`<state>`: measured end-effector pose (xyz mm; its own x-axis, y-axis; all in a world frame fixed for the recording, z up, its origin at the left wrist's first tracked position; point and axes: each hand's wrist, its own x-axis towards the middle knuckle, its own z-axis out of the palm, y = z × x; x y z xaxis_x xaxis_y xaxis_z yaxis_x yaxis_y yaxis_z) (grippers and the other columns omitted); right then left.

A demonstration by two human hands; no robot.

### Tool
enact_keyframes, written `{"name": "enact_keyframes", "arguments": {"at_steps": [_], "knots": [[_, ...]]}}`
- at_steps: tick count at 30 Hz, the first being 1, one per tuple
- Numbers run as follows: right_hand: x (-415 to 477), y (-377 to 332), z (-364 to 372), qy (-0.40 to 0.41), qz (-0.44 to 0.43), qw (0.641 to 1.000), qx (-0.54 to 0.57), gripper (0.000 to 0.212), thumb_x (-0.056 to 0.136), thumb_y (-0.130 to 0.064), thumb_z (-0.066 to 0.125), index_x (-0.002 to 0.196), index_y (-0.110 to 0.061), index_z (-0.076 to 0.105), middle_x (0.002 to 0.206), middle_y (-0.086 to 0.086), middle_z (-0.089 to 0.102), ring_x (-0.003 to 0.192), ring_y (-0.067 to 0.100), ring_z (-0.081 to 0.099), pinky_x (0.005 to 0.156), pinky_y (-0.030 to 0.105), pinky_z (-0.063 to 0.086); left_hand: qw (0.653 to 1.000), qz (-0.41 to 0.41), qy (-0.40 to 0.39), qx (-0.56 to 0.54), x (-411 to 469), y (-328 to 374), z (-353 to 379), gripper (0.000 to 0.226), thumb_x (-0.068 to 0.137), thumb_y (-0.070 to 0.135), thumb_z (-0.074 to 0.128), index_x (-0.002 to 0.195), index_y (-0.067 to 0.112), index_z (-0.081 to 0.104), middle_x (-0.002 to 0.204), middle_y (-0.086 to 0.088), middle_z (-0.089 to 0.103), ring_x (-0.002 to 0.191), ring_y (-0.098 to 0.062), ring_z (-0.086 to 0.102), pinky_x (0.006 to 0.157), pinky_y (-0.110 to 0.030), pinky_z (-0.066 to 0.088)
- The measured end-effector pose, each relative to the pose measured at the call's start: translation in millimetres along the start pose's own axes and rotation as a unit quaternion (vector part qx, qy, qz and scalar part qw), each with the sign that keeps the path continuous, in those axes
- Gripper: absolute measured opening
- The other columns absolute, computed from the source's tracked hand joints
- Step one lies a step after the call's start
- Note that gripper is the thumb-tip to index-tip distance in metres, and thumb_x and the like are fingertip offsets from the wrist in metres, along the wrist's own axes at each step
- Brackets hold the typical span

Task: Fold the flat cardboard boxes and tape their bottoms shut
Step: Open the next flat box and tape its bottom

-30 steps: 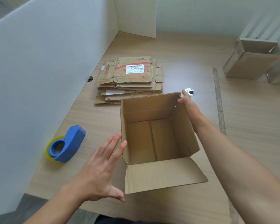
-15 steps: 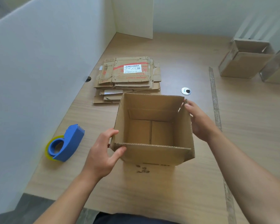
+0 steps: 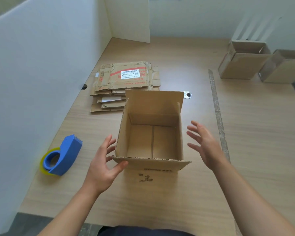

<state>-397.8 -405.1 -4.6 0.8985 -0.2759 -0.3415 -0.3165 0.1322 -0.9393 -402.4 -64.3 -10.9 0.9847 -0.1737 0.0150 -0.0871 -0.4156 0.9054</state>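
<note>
Open box [image 3: 153, 138] stood upright at ctr of the table [image 3: 255, 150], mouth up, right in front of the person. Its far flap stood up at 12 o'clock. The near flap was folded outward toward 6 o'clock, w/ dark print on the wall below it. Inside, the bottom flaps lay shut, their seam running 12-to-6 down the middle.

L hand [image 3: 102, 166] was at the box's 8 o'clock, wide open & holding nothing. Its fingers were spread along the left wall, just beside it. The thumb tip sat at the left corner of the near flap and looked to touch it, tho contact couldn't be confirmed.

R hand [image 3: 206, 147] was at the box's 3 o'clock, also wide open, holding nothing. Fingers were splayed toward the right wall, w/ a clear gap btwn them & the cardboard.

Stack of flat boxes [image 3: 126, 82] lay at 11 o'clock, just behind the open box. The top one had a white barcode label & red print, and the far flap hid the stack's near right corner.

Blue tape dispenser [image 3: 63, 155] w/ a yellowish roll lay at 9 o'clock, well apart from the box, near the white partition [image 3: 41, 65].

A round grommet [image 3: 187, 95] sat at 1 o'clock, just beside the far flap's corner. A long thin strip [image 3: 217, 113] ran 12-to-6 on the tabletop beyond the R hand.

Two made-up boxes [image 3: 242, 65] stood far off at 2 o'clock, side by side. Whether they touched, couldn't tell.
</note>
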Motion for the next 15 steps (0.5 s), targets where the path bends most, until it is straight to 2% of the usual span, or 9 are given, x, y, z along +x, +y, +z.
{"name": "enact_keyframes", "arguments": {"at_steps": [2,4,5,7,8,10,12,15], "knots": [[-11.0,18.8,-9.0,-0.001,0.015,1.000,-0.017,0.024,0.106,-0.030,0.044,0.124,-0.032,0.060,0.127,-0.003,0.064,0.121,0.014,0.060,0.099,0.048,0.051,1.000,-0.002,-0.009,-0.001,-2.1,-1.3,2.6,0.093,0.073,0.050,0.081,0.146,0.051,0.024,0.141,0.036,0.044,0.130,0.006,0.046,0.096,-0.020,0.046],[-23.3,39.7,-17.6,-0.003,0.037,0.998,-0.047,0.029,0.102,-0.015,0.052,0.126,-0.030,0.058,0.128,0.000,0.063,0.120,0.016,0.060,0.098,0.047,0.052,1.000,-0.017,-0.011,-0.008,-2.9,-3.2,4.0,0.092,0.071,0.058,0.080,0.144,0.052,0.025,0.137,0.042,0.043,0.129,0.007,0.047,0.097,-0.022,0.046],[-30.0,49.3,-20.0,-0.011,0.047,0.997,-0.066,0.036,0.098,-0.013,0.055,0.130,-0.031,0.055,0.131,0.001,0.061,0.119,0.015,0.060,0.097,0.045,0.052,0.999,-0.029,-0.009,-0.012,-2.7,-3.8,4.7,0.092,0.068,0.066,0.077,0.143,0.053,0.027,0.136,0.044,0.043,0.129,0.006,0.047,0.098,-0.022,0.046],[-41.9,62.7,-20.9,-0.031,0.062,0.992,-0.106,0.054,0.087,-0.025,0.062,0.138,-0.037,0.047,0.137,-0.004,0.056,0.121,0.011,0.056,0.099,0.043,0.051,0.999,-0.046,-0.008,-0.023,-1.8,-5.2,7.2,0.094,0.064,0.077,0.072,0.144,0.051,0.029,0.136,0.040,0.045,0.128,0.004,0.049,0.100,-0.026,0.048],[-44.9,65.9,-20.2,-0.034,0.059,0.990,-0.124,0.061,0.082,-0.031,0.062,0.140,-0.040,0.045,0.139,-0.007,0.053,0.124,0.010,0.054,0.102,0.044,0.050,0.998,-0.051,-0.009,-0.027,-1.0,-6.3,8.9,0.096,0.064,0.077,0.072,0.146,0.048,0.030,0.139,0.035,0.047,0.129,0.001,0.050,0.101,-0.029,0.049],[-43.0,65.0,-16.6,-0.024,0.031,0.989,-0.141,0.060,0.087,-0.034,0.063,0.143,-0.040,0.045,0.140,-0.010,0.052,0.128,0.009,0.051,0.106,0.047,0.047,0.998,-0.062,-0.014,-0.028,0.9,-9.5,11.0,0.100,0.065,0.070,0.076,0.150,0.043,0.031,0.143,0.023,0.049,0.130,-0.006,0.051,0.103,-0.034,0.049],[-35.5,59.6,-12.0,-0.008,0.003,0.988,-0.154,0.053,0.096,-0.022,0.061,0.145,-0.036,0.045,0.141,-0.009,0.053,0.129,0.010,0.050,0.108,0.047,0.045,0.996,-0.076,-0.036,-0.023,3.7,-15.7,10.4,0.103,0.066,0.067,0.079,0.153,0.041,0.030,0.145,0.013,0.050,0.131,-0.013,0.052,0.104,-0.038,0.049],[-25.4,55.4,-7.1,-0.071,0.001,0.969,-0.237,0.068,0.094,-0.009,0.059,0.152,-0.036,0.035,0.149,-0.006,0.045,0.134,0.011,0.045,0.107,0.037,0.043,0.993,-0.098,-0.064,0.001,7.0,-23.0,9.3,0.099,0.071,0.051,0.084,0.153,0.038,0.030,0.144,0.009,0.051,0.131,-0.017,0.051,0.103,-0.043,0.049]]}}
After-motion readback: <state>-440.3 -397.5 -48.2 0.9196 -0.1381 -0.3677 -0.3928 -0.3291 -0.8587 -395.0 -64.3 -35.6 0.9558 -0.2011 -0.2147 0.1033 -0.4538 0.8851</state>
